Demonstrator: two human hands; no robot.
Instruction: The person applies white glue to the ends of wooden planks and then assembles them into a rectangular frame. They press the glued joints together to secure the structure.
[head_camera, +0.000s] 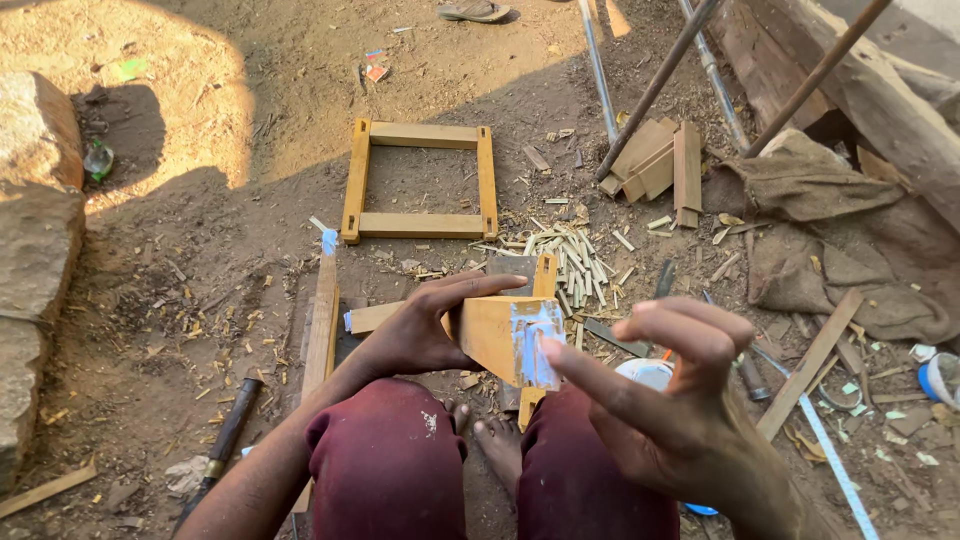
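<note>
Left hand (415, 330) grasping a short yellow wooden piece (490, 335), thumb under, fingers stretched over its top edge toward the far side; piece held up over the knees, tilted, its cut end facing the right hand. That end is smeared with pale blue-white glue (532, 345). Right hand (665, 400) not gripping anything: index finger extended, its tip touching the glued patch, other fingers curled loosely above, thumb raised. Beneath both hands, knees in dark red cloth and bare toes on the dirt floor (200, 250). Just beyond the left hand's fingertips, another yellow stick (545, 275) stands upright behind the held piece; whether the two touch cannot be told. To the outer side of the left hand, a long wooden slat (322, 320) lies on the ground with a blue dab at its far end. Well beyond the left hand, a square yellow wooden frame (420, 180) lies flat on the dirt. Between frame and hands, a scatter of wood chips and offcuts (570, 255). Below the right hand, a white round container (648, 373), partly hidden by the fingers. Outward from the right hand, brown sacking (830, 230) and a thin wooden strip (810, 365) lying at a slant. Near the left forearm, a dark-handled chisel (228, 440) on the ground. Large stones (35, 200) sit far out past the left arm.
</note>
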